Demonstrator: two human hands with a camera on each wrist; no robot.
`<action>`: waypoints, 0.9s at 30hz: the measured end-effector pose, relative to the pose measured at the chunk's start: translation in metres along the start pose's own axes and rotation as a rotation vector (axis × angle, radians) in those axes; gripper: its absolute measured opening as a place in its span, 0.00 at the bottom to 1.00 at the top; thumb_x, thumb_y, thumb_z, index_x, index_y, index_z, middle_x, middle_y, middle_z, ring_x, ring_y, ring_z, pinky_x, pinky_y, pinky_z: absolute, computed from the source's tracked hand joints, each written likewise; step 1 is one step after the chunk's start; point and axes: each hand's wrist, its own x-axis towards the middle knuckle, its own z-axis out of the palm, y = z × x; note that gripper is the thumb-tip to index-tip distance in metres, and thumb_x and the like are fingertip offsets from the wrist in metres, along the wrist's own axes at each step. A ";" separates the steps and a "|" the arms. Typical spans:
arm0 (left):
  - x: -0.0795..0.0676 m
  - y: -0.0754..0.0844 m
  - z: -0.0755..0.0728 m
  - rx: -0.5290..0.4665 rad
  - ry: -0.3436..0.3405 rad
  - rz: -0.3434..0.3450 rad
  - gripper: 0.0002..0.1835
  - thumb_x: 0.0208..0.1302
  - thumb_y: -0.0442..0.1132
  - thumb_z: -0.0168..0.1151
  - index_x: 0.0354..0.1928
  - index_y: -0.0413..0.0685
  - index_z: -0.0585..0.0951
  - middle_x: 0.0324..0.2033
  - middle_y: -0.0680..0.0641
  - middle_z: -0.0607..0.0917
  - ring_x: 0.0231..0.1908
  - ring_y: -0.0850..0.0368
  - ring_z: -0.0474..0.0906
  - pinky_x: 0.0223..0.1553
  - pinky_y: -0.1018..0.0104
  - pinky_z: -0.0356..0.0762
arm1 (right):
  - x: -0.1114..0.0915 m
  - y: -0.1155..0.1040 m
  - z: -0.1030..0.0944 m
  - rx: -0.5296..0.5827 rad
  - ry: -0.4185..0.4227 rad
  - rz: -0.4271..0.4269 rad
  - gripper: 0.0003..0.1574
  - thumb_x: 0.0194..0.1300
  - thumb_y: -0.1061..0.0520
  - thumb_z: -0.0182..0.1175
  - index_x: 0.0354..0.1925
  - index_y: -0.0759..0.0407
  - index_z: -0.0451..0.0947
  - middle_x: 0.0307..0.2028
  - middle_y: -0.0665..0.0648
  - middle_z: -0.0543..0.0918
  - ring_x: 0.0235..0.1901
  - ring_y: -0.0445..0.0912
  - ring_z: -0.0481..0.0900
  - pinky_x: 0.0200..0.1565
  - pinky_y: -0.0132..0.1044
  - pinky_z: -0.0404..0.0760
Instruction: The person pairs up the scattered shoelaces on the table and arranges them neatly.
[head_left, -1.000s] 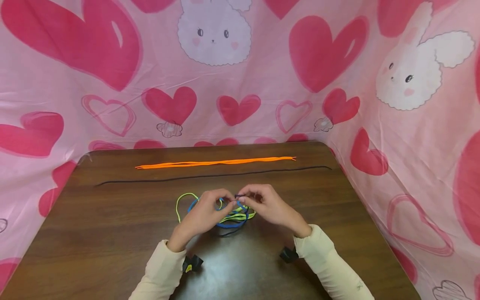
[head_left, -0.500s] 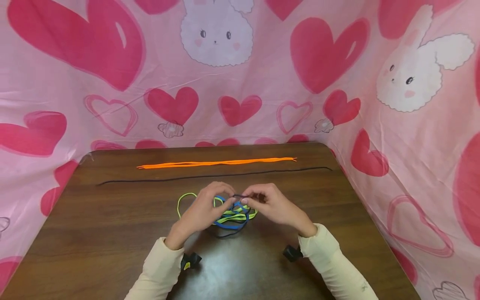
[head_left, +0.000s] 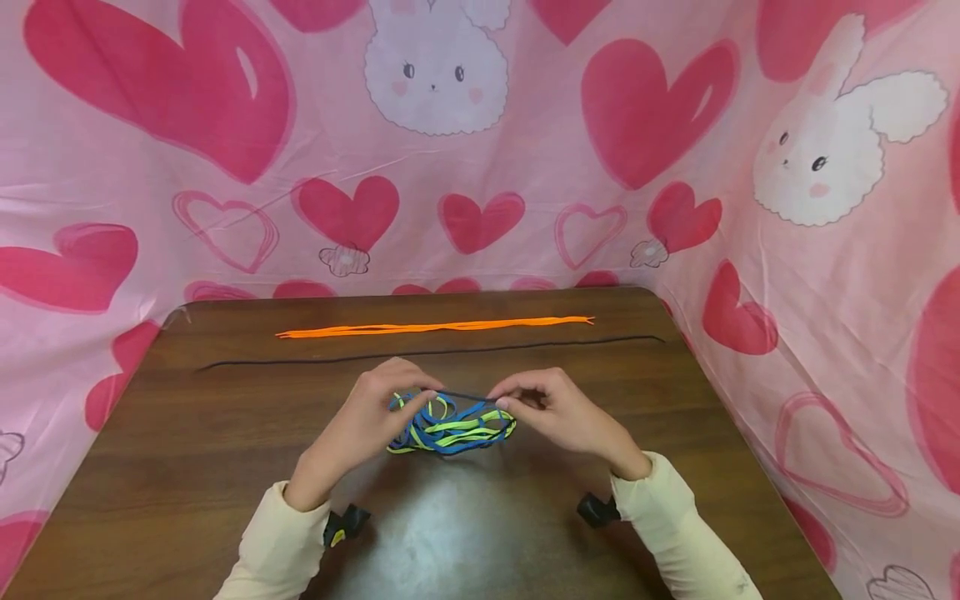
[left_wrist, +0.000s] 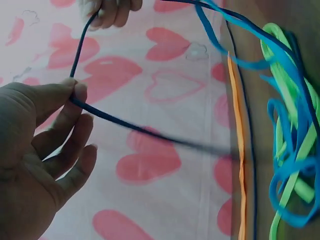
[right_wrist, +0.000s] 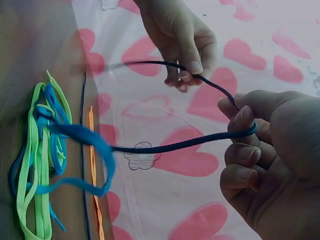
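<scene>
A dark navy shoelace [head_left: 465,395] runs between my two hands above the table. My left hand [head_left: 382,406] pinches it between thumb and forefinger, and in the left wrist view a loose length trails from that pinch [left_wrist: 140,130]. My right hand [head_left: 551,408] pinches the same lace, which loops round its fingers in the right wrist view. Below them lies a tangled bundle of blue and neon-green shoelaces [head_left: 457,433]. A blue lace [right_wrist: 95,145] arcs up from the bundle near the dark lace; where the two cross is partly unclear.
Toward the back of the brown table [head_left: 187,467], a set of orange shoelaces [head_left: 435,327] lies stretched out. In front of it a single dark shoelace [head_left: 300,361] lies straight. A pink heart-patterned cloth [head_left: 525,150] hangs behind and at the sides.
My hands have drawn apart, the left moving left and the right slightly right, so a longer stretch of dark lace spans them. The green loop at left has pulled in toward the bundle.
</scene>
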 end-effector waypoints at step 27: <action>-0.045 -0.021 -0.078 0.197 0.469 0.147 0.22 0.73 0.51 0.62 0.40 0.36 0.89 0.34 0.41 0.87 0.44 0.62 0.78 0.54 0.81 0.70 | -0.017 0.003 -0.033 -0.077 0.134 0.028 0.09 0.68 0.61 0.66 0.46 0.54 0.87 0.29 0.50 0.84 0.23 0.42 0.69 0.26 0.32 0.71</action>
